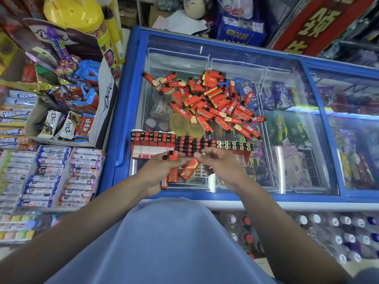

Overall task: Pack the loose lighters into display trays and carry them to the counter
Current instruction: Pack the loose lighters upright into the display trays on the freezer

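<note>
Head view: left hand (158, 171) partly hides lighters (172, 173).

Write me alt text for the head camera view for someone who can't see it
A person's left hand grips several red lighters while the right hand pinches another lighter, above partly filled display trays on a glass-topped freezer. A pile of loose lighters lies behind the trays.

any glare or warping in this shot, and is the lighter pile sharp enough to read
Head view: wide-angle warp bows the freezer frame; bright streaks of glare on the glass lid near the right hand; the loose lighter pile is fairly sharp, its print too small to read; frame corners are soft.
</note>
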